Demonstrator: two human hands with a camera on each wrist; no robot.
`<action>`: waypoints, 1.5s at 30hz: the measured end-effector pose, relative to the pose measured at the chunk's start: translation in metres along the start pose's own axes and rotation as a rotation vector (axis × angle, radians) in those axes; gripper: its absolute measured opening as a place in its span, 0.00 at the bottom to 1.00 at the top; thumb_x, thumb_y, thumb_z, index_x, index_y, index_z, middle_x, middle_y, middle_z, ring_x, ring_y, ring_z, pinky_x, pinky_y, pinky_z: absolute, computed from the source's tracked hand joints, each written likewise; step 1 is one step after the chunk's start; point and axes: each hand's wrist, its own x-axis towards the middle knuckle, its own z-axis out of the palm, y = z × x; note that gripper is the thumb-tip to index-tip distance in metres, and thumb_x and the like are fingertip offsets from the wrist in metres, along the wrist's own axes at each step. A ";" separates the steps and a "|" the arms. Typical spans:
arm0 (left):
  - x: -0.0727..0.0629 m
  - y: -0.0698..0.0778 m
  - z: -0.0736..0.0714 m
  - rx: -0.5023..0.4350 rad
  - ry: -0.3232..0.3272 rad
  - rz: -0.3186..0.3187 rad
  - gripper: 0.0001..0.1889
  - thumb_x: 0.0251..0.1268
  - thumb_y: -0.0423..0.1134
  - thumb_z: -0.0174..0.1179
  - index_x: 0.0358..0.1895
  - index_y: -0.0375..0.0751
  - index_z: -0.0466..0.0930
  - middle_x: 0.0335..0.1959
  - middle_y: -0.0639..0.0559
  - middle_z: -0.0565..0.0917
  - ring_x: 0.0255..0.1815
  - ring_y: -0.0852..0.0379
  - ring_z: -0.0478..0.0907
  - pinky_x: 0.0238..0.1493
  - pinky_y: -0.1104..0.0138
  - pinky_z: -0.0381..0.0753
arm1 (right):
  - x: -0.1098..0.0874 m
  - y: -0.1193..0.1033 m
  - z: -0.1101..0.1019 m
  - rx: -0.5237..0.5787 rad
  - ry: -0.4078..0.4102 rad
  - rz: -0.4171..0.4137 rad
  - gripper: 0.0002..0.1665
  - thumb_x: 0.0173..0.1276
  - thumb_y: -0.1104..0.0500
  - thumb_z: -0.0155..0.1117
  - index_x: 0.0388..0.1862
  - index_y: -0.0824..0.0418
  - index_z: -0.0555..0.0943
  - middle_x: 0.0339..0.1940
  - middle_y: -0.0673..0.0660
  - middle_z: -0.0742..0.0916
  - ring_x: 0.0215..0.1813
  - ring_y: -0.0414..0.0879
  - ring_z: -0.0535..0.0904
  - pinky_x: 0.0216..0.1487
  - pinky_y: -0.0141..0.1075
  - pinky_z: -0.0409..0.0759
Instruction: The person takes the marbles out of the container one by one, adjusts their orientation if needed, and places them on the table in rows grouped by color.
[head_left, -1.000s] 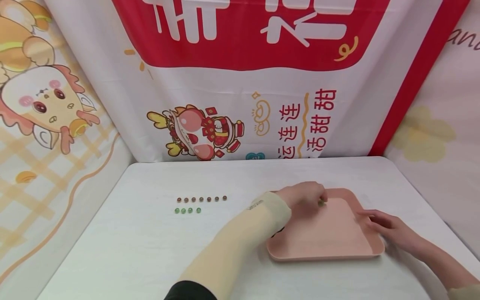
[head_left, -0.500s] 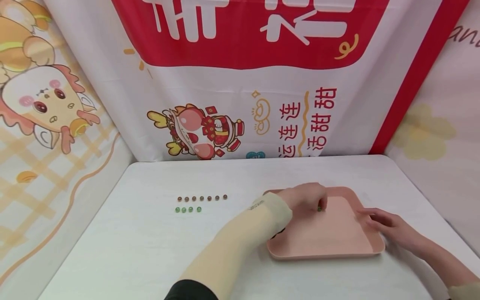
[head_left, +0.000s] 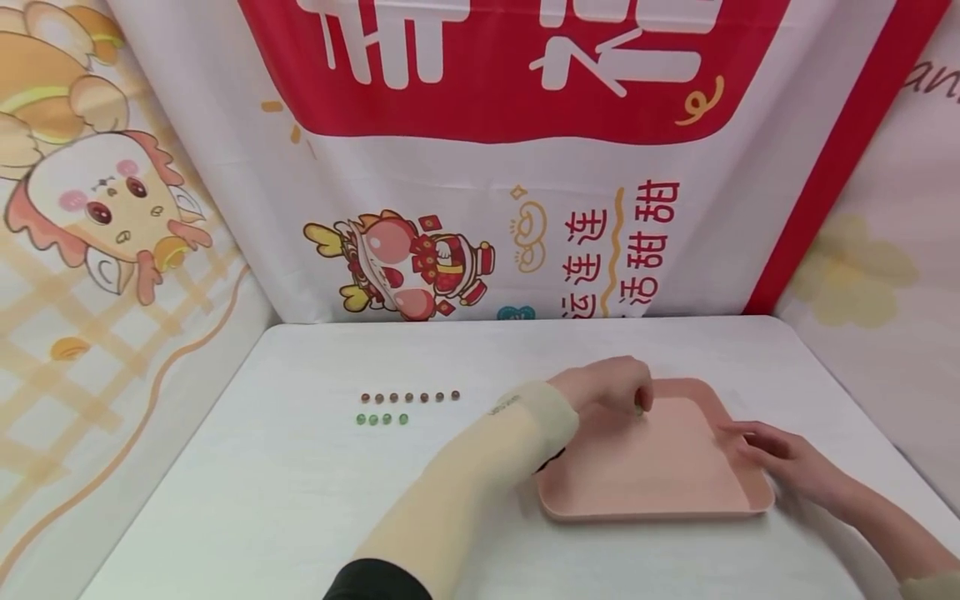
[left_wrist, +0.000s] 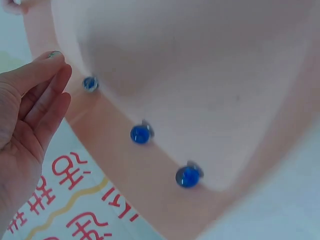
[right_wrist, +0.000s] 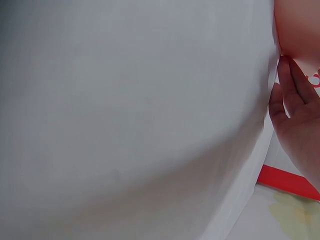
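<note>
My left hand (head_left: 611, 385) is over the back part of the pink tray (head_left: 667, 467), its sleeve crossing the tray's left side. Between thumb and finger it pinches a small green glass marble (head_left: 639, 410); only a sliver shows at the thumb tip in the left wrist view. Close by, along the tray's edge, sit blue marbles (left_wrist: 140, 134), which my arm hides from the head view. My right hand (head_left: 798, 467) rests at the tray's right rim, fingers fairly straight and fingertips touching it. In the right wrist view, its fingers (right_wrist: 295, 90) meet the pink tray wall.
Left of the tray, a row of several brown marbles (head_left: 408, 397) lies on the white table (head_left: 300, 500). A shorter row of green marbles (head_left: 387, 419) lies just in front of it. A printed cloth (head_left: 465, 167) hangs behind the table's back edge.
The head view has shifted slightly. My left hand dipped a little, then rose and drew slightly left, still pinching the green marble. My right hand has stayed at the rim.
</note>
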 end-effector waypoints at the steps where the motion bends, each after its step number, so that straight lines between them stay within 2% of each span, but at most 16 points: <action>1: -0.002 -0.001 -0.002 -0.006 0.002 0.006 0.06 0.62 0.33 0.66 0.41 0.47 0.85 0.36 0.61 0.79 0.39 0.65 0.74 0.40 0.78 0.72 | 0.000 0.000 0.000 0.002 0.004 0.002 0.22 0.74 0.62 0.57 0.64 0.68 0.73 0.55 0.39 0.82 0.54 0.21 0.70 0.47 0.18 0.69; 5: -0.008 -0.005 -0.007 -0.028 0.007 0.022 0.07 0.61 0.34 0.67 0.42 0.46 0.86 0.36 0.62 0.80 0.38 0.67 0.75 0.39 0.79 0.73 | -0.001 0.003 0.001 -0.002 0.013 -0.009 0.22 0.73 0.63 0.57 0.63 0.69 0.73 0.55 0.38 0.82 0.54 0.20 0.70 0.47 0.17 0.69; 11: -0.021 -0.011 -0.012 -0.032 0.027 0.088 0.07 0.60 0.33 0.67 0.42 0.43 0.87 0.34 0.62 0.82 0.36 0.68 0.76 0.38 0.79 0.73 | -0.002 0.007 0.002 -0.011 0.022 -0.016 0.21 0.73 0.64 0.58 0.63 0.69 0.74 0.54 0.38 0.82 0.54 0.20 0.70 0.47 0.16 0.69; 13: -0.026 -0.013 -0.012 -0.044 0.019 0.093 0.07 0.60 0.34 0.68 0.42 0.43 0.87 0.33 0.62 0.82 0.35 0.68 0.76 0.37 0.79 0.74 | -0.002 0.007 0.002 -0.011 0.027 -0.015 0.21 0.73 0.65 0.57 0.62 0.69 0.74 0.54 0.37 0.82 0.54 0.20 0.70 0.47 0.16 0.69; 17: -0.039 -0.017 -0.011 -0.086 -0.014 0.098 0.08 0.61 0.35 0.68 0.43 0.44 0.87 0.33 0.61 0.82 0.32 0.66 0.75 0.34 0.77 0.76 | -0.003 0.008 0.002 -0.016 0.032 -0.022 0.20 0.72 0.65 0.57 0.62 0.69 0.74 0.54 0.36 0.82 0.54 0.19 0.70 0.47 0.16 0.68; 22: -0.057 -0.025 -0.014 -0.097 0.000 0.172 0.09 0.61 0.33 0.67 0.45 0.41 0.86 0.35 0.62 0.82 0.35 0.67 0.75 0.38 0.79 0.74 | -0.003 0.009 0.003 -0.018 0.044 -0.042 0.20 0.72 0.66 0.58 0.61 0.70 0.75 0.53 0.34 0.81 0.53 0.20 0.71 0.46 0.16 0.68; 23: -0.061 -0.027 -0.015 -0.103 0.001 0.179 0.09 0.61 0.33 0.67 0.45 0.41 0.86 0.34 0.62 0.82 0.34 0.67 0.76 0.36 0.78 0.75 | -0.003 0.008 0.003 -0.017 0.049 -0.048 0.20 0.71 0.67 0.58 0.61 0.70 0.75 0.53 0.34 0.81 0.53 0.20 0.71 0.46 0.16 0.68; 29: -0.085 -0.036 -0.023 -0.161 0.005 0.142 0.08 0.62 0.36 0.67 0.44 0.43 0.86 0.33 0.60 0.82 0.30 0.63 0.76 0.25 0.71 0.79 | -0.004 0.007 0.002 -0.015 0.057 -0.056 0.20 0.71 0.67 0.58 0.61 0.68 0.75 0.54 0.34 0.81 0.54 0.20 0.70 0.46 0.16 0.68; 35: -0.109 -0.045 -0.031 -0.159 0.053 0.185 0.09 0.62 0.36 0.67 0.45 0.41 0.86 0.34 0.60 0.83 0.35 0.64 0.76 0.35 0.75 0.78 | -0.005 0.006 0.004 -0.016 0.061 -0.056 0.20 0.71 0.68 0.57 0.61 0.68 0.75 0.53 0.32 0.81 0.53 0.19 0.70 0.46 0.15 0.67; 45: -0.156 -0.068 -0.036 -0.240 0.160 0.213 0.10 0.63 0.36 0.66 0.47 0.43 0.86 0.38 0.61 0.84 0.38 0.66 0.78 0.45 0.74 0.77 | -0.003 0.003 0.005 -0.022 0.048 -0.059 0.20 0.72 0.67 0.57 0.62 0.68 0.75 0.54 0.34 0.81 0.54 0.20 0.70 0.46 0.16 0.67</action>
